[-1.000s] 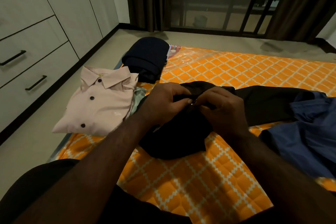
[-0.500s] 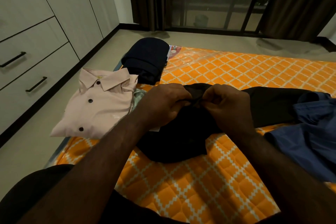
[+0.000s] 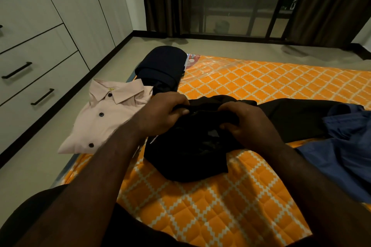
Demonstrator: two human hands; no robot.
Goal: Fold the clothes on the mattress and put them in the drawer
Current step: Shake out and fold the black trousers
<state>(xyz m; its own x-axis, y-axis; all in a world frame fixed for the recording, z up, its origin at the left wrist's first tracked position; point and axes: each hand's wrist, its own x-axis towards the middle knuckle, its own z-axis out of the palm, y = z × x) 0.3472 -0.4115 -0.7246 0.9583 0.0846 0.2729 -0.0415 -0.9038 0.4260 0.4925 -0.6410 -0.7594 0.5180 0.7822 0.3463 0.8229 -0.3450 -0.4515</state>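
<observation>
**Orange mattress (image 3: 220,196), black garment (image 3: 186,158) gripped in both hands**

Quilted in a white diamond pattern, the mattress lies on a pale floor. The black garment sits bunched on it in front of the person, with one long part running off to the right. The left hand (image 3: 160,116) clutches the garment's upper edge, fingers curled over the cloth. The right hand (image 3: 247,124) grips the same edge close beside it, fingers curled over and thumb underneath. Just left of the garment lies a folded pink shirt (image 3: 104,118), buttoned, with its collar on the far side. Beyond the garment, a little to the left, sits a folded navy pile (image 3: 162,66). Right of the garment, a crumpled blue garment (image 3: 345,146) overlaps the long part. Well left of the black garment, across the floor, stand closed drawers (image 3: 30,62) with black handles. Far beyond it, dark curtains (image 3: 160,0) flank a glass door (image 3: 230,0).
</observation>
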